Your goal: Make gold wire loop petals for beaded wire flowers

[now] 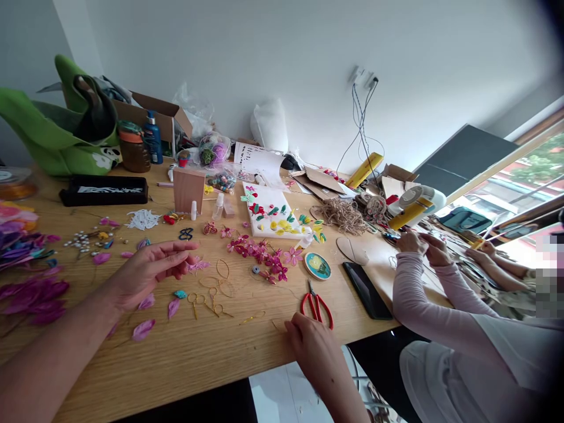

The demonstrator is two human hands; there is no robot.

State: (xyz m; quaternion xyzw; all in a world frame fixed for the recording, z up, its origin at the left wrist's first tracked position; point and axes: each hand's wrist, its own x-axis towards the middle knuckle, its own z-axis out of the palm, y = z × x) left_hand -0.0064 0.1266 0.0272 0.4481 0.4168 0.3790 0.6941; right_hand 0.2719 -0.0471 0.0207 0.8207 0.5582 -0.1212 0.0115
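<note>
My left hand (161, 267) hovers over the left part of the table, its fingers loosely curled and apart, with a pink flower (198, 265) by its fingertips. My right hand (311, 341) is at the table's front edge, thumb and fingers pressed together; a thin wire seems to run by the fingertips, but what they hold is too small to name. Just beyond it lie red-handled pliers (317, 306). Gold wire loops (214, 302) and a teal piece (180, 294) rest between my hands. Pink petals (144, 330) are scattered below my left hand. Dark pink flowers (259, 251) lie at the middle.
A black phone (367, 291) and a round embroidered piece (318, 266) lie right of centre. Another person's hands (425, 247) work at the right. Purple petals (35, 294), a black tray (103, 190) and a green bag (48, 135) are at the left.
</note>
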